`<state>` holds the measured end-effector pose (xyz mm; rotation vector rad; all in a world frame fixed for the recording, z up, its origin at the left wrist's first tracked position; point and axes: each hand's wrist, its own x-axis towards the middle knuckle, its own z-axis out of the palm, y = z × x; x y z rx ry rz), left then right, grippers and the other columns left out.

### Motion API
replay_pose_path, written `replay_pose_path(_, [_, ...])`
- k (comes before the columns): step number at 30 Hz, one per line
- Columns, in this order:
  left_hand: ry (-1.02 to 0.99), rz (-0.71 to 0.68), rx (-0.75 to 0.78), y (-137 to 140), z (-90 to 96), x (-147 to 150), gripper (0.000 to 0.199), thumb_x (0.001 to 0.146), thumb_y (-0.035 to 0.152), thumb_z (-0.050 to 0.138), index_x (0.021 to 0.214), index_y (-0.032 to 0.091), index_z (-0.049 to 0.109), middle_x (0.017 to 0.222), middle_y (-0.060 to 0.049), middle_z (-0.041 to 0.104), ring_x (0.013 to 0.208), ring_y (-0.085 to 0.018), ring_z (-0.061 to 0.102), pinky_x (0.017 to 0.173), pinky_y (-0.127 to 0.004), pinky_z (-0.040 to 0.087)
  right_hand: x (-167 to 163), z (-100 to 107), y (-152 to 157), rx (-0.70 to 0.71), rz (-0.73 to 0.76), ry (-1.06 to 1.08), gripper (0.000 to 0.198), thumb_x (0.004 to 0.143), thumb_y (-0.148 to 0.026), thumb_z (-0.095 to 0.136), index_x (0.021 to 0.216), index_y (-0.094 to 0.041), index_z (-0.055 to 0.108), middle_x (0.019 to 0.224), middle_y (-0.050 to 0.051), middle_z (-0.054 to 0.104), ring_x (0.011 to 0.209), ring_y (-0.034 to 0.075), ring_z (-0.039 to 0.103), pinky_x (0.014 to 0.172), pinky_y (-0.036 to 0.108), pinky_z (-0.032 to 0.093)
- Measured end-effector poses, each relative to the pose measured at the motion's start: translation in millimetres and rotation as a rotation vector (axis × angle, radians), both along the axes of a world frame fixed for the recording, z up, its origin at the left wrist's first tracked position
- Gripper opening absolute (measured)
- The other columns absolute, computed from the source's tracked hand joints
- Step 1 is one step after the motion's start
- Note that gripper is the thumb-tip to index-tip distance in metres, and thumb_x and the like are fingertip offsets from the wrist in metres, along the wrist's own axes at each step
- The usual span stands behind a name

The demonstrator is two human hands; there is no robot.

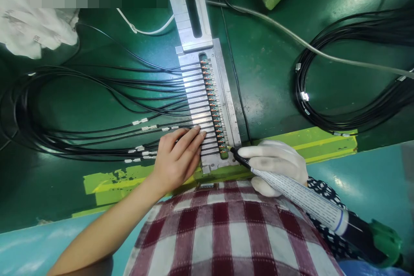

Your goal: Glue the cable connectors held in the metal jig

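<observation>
The white-gloved right hand [280, 164] is closed around a long tubular tool with a printed white barrel [291, 189] and a black front end, while the bare left hand [179, 153] lies with its fingers over thin black cables [22, 108]; whether it pinches any underneath cannot be told. The row of small green-and-orange cable ends [214, 111] lies just to the left of the tool's tip, between the two hands, set in the slot of a silver metal plate [228, 112]. Its long axis runs away from the body, leaning slightly left; the tool's tip is at the near end, whether touching or just short cannot be told, and the left fingertips sit just beside the row on its other side. The ends look evenly spaced, each with a short orange stretch beside a small greenish part, too small to read further. Farther out, a silver slotted bar [203, 17] extends beyond the plate, and a second coil of black cables [300, 90] lies well to the right on the dark green tabletop [268, 103]
</observation>
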<state>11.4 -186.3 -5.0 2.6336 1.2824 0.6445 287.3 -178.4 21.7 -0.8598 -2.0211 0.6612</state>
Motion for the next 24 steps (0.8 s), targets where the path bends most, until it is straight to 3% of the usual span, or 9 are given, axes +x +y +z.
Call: replay_pose_path(24, [0.007,0.009,-0.009,-0.9,0.9,0.0,0.065,0.082,0.011,0.067,0.144,0.016,0.047,0.129,-0.016,0.065,0.113,-0.030,0.057,0.093,-0.046,0.049,1.0,1.5,-1.6,-0.020,0.024,0.008,0.009,0.083,-0.021,0.064,0.089,-0.022,0.057,0.098,0.008,0.078,0.059,0.016,0.065,0.055,0.032,0.052])
